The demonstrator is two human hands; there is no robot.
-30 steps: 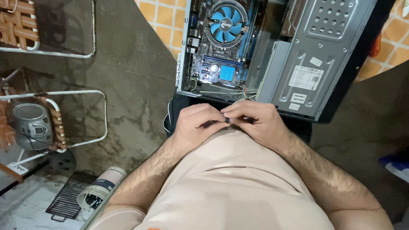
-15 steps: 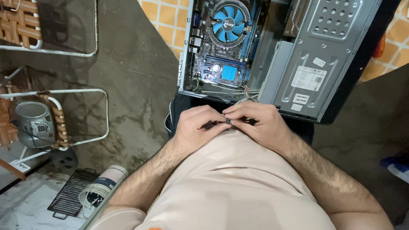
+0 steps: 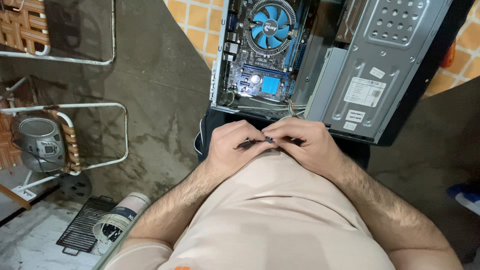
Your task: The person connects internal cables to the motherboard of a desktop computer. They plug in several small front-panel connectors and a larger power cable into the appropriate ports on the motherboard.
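My left hand (image 3: 234, 145) and my right hand (image 3: 305, 144) meet in front of my chest, fingertips pinched together on a small dark connector (image 3: 269, 139) with a thin cable. Just beyond them lies an open computer case (image 3: 370, 65) on its side. Inside it I see a blue motherboard (image 3: 252, 82) with a round blue cooling fan (image 3: 272, 25). Thin wires (image 3: 290, 106) trail out of the case's near edge toward my hands. My beige shirt hides what lies below my hands.
A grey portable radio (image 3: 41, 142) sits on a white metal-framed chair (image 3: 95, 107) at the left. A paint-stained can (image 3: 117, 222) and a black wire grill (image 3: 82, 225) lie on the concrete floor. Orange tiles (image 3: 192, 20) show at the top.
My hands have stayed pinched together on the connector, with only slight finger movement. The view has shifted a little.
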